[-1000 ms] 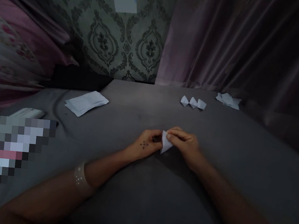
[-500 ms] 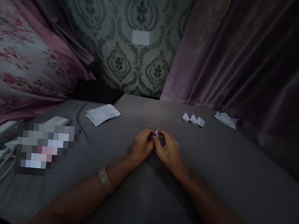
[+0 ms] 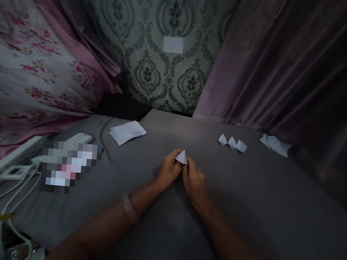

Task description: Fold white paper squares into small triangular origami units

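A small piece of folded white paper [image 3: 182,157] points upward as a cone-like peak between my two hands, over the middle of the grey sheet. My left hand [image 3: 170,167] grips its left side, fingers curled and partly hidden behind it. Against its lower right edge, my right hand [image 3: 194,177] is closed, with its fingertips mostly hidden. Beyond the hands to the right, three folded white paper pieces [image 3: 232,143] stand in a row. A stack of white paper sheets [image 3: 127,132] lies ahead to the left.
More white papers [image 3: 275,144] lie at the far right. On the left are a white power strip [image 3: 9,164] with cables and a blurred-out object [image 3: 70,165]. Black cloth [image 3: 122,106] lies near the patterned wall [image 3: 147,77]. Curtains [image 3: 245,71] hang at both sides.
The folded paper has turned, so a broader white face shows above my fingers. My right hand has rotated and moved lower on it. The whole view has shifted, scene sliding right.
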`<act>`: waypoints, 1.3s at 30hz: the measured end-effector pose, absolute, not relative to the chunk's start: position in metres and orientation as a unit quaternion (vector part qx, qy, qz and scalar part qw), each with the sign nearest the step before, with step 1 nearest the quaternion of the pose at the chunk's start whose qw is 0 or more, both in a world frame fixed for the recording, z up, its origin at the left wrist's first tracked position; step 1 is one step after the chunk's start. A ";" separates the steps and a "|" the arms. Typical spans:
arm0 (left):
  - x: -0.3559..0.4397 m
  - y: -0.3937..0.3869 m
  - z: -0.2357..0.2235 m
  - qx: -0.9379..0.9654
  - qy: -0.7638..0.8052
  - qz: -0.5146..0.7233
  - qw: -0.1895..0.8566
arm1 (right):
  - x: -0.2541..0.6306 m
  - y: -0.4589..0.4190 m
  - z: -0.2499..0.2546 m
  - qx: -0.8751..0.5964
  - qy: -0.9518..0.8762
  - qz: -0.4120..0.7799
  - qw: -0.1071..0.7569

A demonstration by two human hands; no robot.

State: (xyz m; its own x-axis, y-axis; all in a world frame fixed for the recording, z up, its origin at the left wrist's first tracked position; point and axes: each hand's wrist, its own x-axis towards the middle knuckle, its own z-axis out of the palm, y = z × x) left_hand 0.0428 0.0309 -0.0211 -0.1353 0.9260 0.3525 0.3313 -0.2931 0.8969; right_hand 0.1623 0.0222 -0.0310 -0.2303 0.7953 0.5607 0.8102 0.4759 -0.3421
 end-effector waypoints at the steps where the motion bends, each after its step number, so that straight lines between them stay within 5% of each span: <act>1: 0.043 0.030 -0.020 0.582 0.520 0.557 0.283 | 0.164 0.023 -0.031 -0.507 -0.781 -0.004 0.364; 6: 0.041 0.027 -0.017 0.533 0.442 0.614 0.379 | 0.173 0.024 -0.029 -0.456 -0.797 0.036 0.395; 26: 0.015 0.028 -0.010 0.391 0.384 0.548 0.632 | 0.183 0.029 -0.021 -0.418 -0.868 -0.021 0.266; 33: 0.018 0.032 -0.011 0.346 0.425 0.571 0.611 | 0.180 0.027 -0.012 -0.452 -0.697 0.309 0.463; 39: 0.022 0.028 -0.010 0.374 0.432 0.563 0.596 | 0.173 0.035 -0.008 -0.494 -0.543 0.508 0.450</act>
